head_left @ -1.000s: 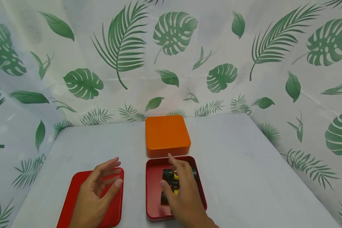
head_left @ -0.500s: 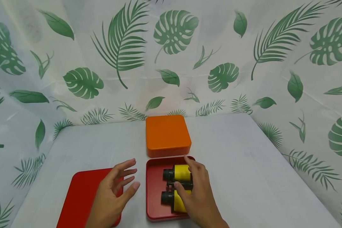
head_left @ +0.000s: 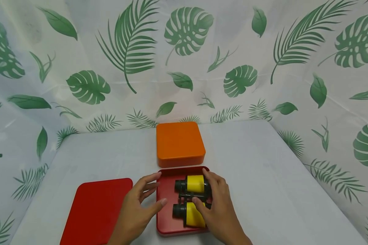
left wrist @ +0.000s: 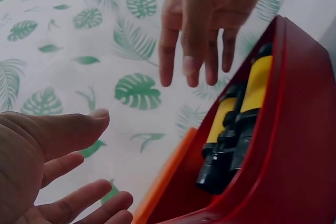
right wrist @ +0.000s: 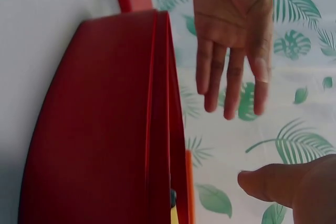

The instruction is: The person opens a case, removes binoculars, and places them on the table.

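Note:
Black-and-yellow binoculars (head_left: 195,215) lie in the right part of an uncovered red box (head_left: 165,224); the left wrist view shows them (left wrist: 257,85) inside its wall. My right hand (head_left: 220,207) hovers over the right side of the box, fingers spread and relaxed, hiding part of the binoculars. My left hand (head_left: 138,207) is at the box's left edge, thumb and fingers apart, with nothing in it. Both wrist views show space between the hands and the box. In the right wrist view the box's outer wall (right wrist: 100,124) conceals nearly all of the binoculars.
A red lid (head_left: 95,207) lies flat on the white table (head_left: 248,170), left of the box. Directly behind the box stands a closed orange box (head_left: 180,141). Leaf-printed cloth (head_left: 184,85) hangs around the back and sides.
My left hand has moved right, from over the red lid to the box's left edge. My right hand has shifted right, uncovering more of the binoculars, which stay in place.

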A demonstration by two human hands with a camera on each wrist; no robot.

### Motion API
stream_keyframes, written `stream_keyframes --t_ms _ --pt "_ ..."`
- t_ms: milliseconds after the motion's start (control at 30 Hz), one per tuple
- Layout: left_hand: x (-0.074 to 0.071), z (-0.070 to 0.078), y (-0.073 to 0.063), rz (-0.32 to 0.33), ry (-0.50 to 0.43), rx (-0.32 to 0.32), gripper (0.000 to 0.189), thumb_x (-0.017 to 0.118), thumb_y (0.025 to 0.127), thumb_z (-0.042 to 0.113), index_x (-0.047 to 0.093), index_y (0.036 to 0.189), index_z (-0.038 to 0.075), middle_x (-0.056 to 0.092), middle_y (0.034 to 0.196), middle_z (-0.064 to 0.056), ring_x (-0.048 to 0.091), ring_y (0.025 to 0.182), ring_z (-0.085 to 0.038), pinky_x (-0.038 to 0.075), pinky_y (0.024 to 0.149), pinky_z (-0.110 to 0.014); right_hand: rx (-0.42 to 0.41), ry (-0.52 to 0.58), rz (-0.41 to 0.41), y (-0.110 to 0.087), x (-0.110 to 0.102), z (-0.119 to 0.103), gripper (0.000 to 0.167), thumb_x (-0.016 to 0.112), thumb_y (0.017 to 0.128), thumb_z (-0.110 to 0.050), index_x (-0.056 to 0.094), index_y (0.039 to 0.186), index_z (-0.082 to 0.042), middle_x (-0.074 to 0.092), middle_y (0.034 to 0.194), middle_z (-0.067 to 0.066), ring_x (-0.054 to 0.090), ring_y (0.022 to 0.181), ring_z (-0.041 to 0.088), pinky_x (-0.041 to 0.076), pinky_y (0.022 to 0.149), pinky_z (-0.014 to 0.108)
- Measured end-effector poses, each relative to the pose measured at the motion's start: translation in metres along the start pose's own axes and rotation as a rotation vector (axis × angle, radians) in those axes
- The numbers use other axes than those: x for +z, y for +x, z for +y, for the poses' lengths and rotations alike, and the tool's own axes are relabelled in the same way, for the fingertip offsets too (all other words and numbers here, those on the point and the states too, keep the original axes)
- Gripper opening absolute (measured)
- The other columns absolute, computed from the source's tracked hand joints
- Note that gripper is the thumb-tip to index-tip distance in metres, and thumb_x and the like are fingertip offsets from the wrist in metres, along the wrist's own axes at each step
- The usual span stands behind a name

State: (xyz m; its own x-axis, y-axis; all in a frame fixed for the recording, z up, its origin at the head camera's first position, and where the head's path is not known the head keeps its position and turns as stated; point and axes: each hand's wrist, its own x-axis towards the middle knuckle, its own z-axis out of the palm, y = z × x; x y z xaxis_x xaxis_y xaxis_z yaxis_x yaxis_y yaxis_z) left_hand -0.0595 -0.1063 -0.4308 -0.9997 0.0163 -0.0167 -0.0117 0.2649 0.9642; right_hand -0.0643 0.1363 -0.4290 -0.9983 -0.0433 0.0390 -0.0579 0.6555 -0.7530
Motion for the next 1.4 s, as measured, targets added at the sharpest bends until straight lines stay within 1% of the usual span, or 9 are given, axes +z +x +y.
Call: stream_keyframes --t_ms 167,333,633,800,967,1033,1133,1300,1400 --pt "0.009 -0.006 0.003 -0.006 0.086 0.001 0.071 0.091 0.085 0.03 0.056 0.146 0.042 0.06 0.149 0.011 0.064 0.135 -0.027 0.052 0.113 -0.053 0.022 -0.026 -0.025 0.003 -0.006 0.007 0.089 0.084 0.093 -0.022 0.035 0.166 -0.029 0.041 0.158 0.01 0.044 0.142 0.03 0.042 0.12 0.062" --pt "0.016 -0.01 0.007 -0.007 0.149 0.023 0.072 0.091 0.085 0.028 0.056 0.147 0.042 0.062 0.146 0.011 0.064 0.132 -0.026 0.053 0.111 -0.054 0.03 -0.052 -0.035 0.004 -0.01 0.013 0.087 0.085 0.093 -0.024 0.037 0.165 -0.031 0.046 0.156 0.009 0.049 0.138 0.03 0.042 0.118 0.065" --pt "0.027 -0.017 0.012 -0.009 0.181 0.089 0.068 0.091 0.086 0.02 0.061 0.146 0.034 0.066 0.14 0.007 0.064 0.124 -0.024 0.051 0.112 -0.057 0.057 -0.04 -0.032 0.003 -0.006 0.016 0.084 0.086 0.091 -0.018 0.042 0.162 -0.03 0.052 0.15 0.005 0.062 0.121 0.02 0.041 0.115 0.067" --pt "0.032 -0.02 0.017 0.007 0.183 0.122 0.064 0.092 0.085 0.018 0.065 0.142 0.031 0.071 0.136 0.008 0.069 0.116 -0.022 0.053 0.108 -0.055 0.023 -0.084 -0.003 0.003 -0.003 0.018 0.082 0.086 0.091 -0.017 0.045 0.16 -0.03 0.055 0.147 0.002 0.065 0.116 0.015 0.042 0.107 0.054" --pt "0.039 -0.022 0.022 0.044 0.255 0.161 0.06 0.093 0.084 0.018 0.068 0.137 0.031 0.075 0.126 0.012 0.074 0.103 -0.015 0.044 0.105 -0.051 0.006 -0.13 0.028 0.003 -0.001 0.018 0.079 0.085 0.091 -0.014 0.048 0.159 -0.029 0.057 0.143 0.001 0.066 0.113 0.013 0.04 0.098 0.046" --pt "0.042 -0.023 0.023 0.059 0.288 0.165 0.061 0.093 0.083 0.018 0.068 0.135 0.033 0.076 0.123 0.014 0.075 0.099 -0.012 0.039 0.102 -0.047 0.004 -0.152 0.043 0.003 0.0 0.017 0.076 0.085 0.091 -0.013 0.051 0.157 -0.027 0.059 0.141 0.002 0.067 0.11 0.014 0.04 0.095 0.043" --pt "0.044 -0.023 0.025 0.071 0.331 0.164 0.06 0.094 0.083 0.018 0.068 0.134 0.034 0.077 0.121 0.014 0.075 0.097 -0.009 0.037 0.097 -0.044 0.004 -0.188 0.057 0.003 0.003 0.016 0.073 0.086 0.09 -0.012 0.055 0.154 -0.027 0.06 0.139 0.003 0.067 0.105 0.014 0.04 0.09 0.04" --pt "0.045 -0.022 0.024 0.091 0.415 0.181 0.058 0.094 0.082 0.018 0.07 0.134 0.029 0.079 0.116 0.011 0.076 0.093 -0.01 0.038 0.093 -0.043 0.003 -0.188 0.037 0.001 0.009 0.015 0.069 0.085 0.09 -0.01 0.059 0.151 -0.026 0.061 0.136 0.003 0.065 0.096 0.012 0.041 0.088 0.041" --pt "0.046 -0.021 0.022 0.103 0.46 0.2 0.058 0.095 0.081 0.02 0.07 0.133 0.028 0.079 0.116 0.01 0.076 0.091 -0.009 0.037 0.09 -0.04 0.007 -0.171 0.033 0.001 0.011 0.015 0.069 0.085 0.089 -0.009 0.06 0.15 -0.027 0.061 0.133 0.003 0.065 0.095 0.011 0.04 0.092 0.043"
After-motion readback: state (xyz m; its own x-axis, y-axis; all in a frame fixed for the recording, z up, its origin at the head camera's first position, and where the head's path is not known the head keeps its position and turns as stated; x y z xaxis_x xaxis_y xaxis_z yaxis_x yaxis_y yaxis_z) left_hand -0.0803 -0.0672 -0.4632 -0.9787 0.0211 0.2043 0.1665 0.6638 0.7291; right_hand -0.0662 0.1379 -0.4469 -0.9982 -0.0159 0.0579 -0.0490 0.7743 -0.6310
